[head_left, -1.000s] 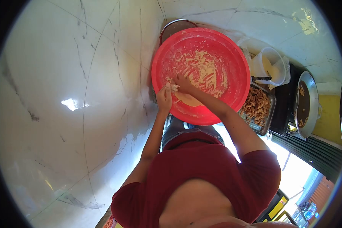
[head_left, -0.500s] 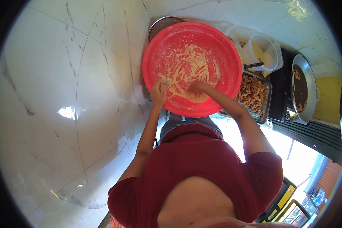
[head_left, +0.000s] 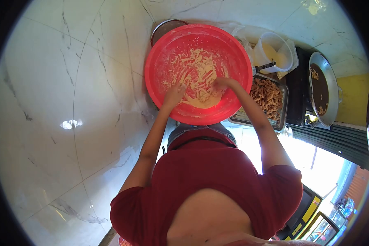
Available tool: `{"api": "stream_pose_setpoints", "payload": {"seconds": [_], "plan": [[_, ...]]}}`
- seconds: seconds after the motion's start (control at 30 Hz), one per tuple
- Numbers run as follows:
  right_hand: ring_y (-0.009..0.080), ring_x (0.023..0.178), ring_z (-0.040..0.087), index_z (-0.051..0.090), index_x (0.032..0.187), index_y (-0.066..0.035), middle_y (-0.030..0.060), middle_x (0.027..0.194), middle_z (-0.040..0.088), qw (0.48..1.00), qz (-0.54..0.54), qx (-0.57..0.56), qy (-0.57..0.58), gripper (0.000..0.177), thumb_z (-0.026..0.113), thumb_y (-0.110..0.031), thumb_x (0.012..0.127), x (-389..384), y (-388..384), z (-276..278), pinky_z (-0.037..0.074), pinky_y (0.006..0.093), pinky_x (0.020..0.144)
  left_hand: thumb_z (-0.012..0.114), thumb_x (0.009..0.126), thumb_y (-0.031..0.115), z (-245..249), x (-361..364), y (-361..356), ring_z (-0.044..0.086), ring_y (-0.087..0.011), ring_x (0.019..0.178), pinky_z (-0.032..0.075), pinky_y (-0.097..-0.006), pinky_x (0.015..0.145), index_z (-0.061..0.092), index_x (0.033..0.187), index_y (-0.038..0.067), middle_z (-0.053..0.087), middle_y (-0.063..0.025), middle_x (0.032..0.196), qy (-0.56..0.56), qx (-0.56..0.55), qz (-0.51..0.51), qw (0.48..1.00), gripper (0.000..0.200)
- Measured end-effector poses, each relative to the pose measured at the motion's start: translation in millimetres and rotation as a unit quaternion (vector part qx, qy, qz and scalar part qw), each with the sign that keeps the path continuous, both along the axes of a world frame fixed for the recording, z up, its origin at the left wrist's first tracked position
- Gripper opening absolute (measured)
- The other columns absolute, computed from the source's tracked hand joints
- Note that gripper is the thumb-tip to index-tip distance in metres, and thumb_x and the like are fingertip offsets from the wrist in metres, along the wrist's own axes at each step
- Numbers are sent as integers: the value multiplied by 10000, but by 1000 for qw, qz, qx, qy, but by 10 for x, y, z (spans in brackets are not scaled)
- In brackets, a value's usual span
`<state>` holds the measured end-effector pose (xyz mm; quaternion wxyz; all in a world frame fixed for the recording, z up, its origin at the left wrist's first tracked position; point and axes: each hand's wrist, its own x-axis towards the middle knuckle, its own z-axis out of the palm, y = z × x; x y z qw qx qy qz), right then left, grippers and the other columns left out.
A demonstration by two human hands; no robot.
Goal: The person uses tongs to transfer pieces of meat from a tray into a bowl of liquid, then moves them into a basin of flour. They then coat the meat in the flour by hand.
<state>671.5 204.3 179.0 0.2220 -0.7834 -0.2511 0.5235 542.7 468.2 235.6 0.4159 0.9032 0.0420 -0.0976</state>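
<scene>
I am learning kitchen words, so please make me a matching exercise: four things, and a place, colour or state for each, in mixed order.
Things:
1. Basin
2. Brown pieces
3. Pan
4. Tub

Descriptions:
A. Holds dark liquid
B. Whitish, with pale yellow contents
C. Red, smeared inside with pale mixture
D. Heaped in a tray

Right pairs: 1-C; 2-D; 3-A; 4-B

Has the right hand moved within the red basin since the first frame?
Yes. Against the red basin, the right hand has shifted rightward, away from the left hand.
</scene>
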Motion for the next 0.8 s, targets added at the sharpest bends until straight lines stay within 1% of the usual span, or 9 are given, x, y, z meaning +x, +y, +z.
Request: {"api": "stream_pose_setpoints", "payload": {"seconds": [0.03,0.13,0.2,0.33,0.4,0.6,0.63,0.73,0.8], "plan": [[233,993,590,653,1001,-48,159,975,636,996,-79,-49,-3,325,671,-179,704,13,-21,-185,480,389,783,501,863,300,-156,59,-33,625,-334,864,490,-385,726,607,1014,-14,640,-217,919,34,59,-42,997,364],[248,965,593,637,1035,-58,150,1034,621,974,-37,-117,-190,391,720,-212,684,-329,372,-396,497,399,752,544,803,258,-662,174,-141,628,-352,852,503,-409,751,599,987,-40,642,-225,889,131,150,-121,972,355],[234,828,621,613,1074,-64,89,990,628,959,36,-108,-260,459,748,-238,672,-753,577,164,526,337,645,572,786,256,-762,247,-178,637,-349,835,510,-411,761,600,974,-43,645,-227,862,172,157,-158,960,354],[207,706,644,638,1044,-79,98,828,650,986,90,-124,59,446,744,-311,679,-680,638,249,528,304,570,623,756,322,-727,437,-263,653,-331,818,520,-410,748,595,997,-47,652,-227,828,237,4,-130,963,442],[182,668,637,668,967,-69,66,800,653,988,92,-50,114,364,765,-210,646,-543,420,258,525,300,553,613,760,424,-698,425,-409,634,-345,858,501,-409,765,622,969,-5,642,-226,909,208,60,-221,951,478],[215,668,649,680,937,-35,110,775,671,981,67,-146,-110,297,702,-120,654,-57,57,-148,510,309,517,581,743,594,-875,41,-990,626,-318,849,486,-396,737,632,1017,11,636,-218,957,133,43,-283,949,646],[217,684,649,684,925,-42,120,788,670,976,81,-163,-116,286,701,-127,652,-118,116,-8,510,317,526,581,738,603,-906,14,-1017,630,-312,829,486,-393,725,629,1028,7,641,-217,938,114,55,-287,950,665],[224,734,651,686,920,-53,143,828,669,964,149,-189,-112,291,708,-170,654,-403,339,129,512,332,571,606,708,601,-821,195,-980,644,-306,787,492,-383,709,627,1029,5,654,-215,883,298,84,-340,888,678],[230,770,650,673,955,-46,150,854,667,954,229,-176,-77,348,729,-225,662,-539,451,-197,518,334,622,635,711,543,-825,250,-769,646,-296,742,498,-374,699,631,1003,0,657,-200,814,255,111,-333,901,617]]}}
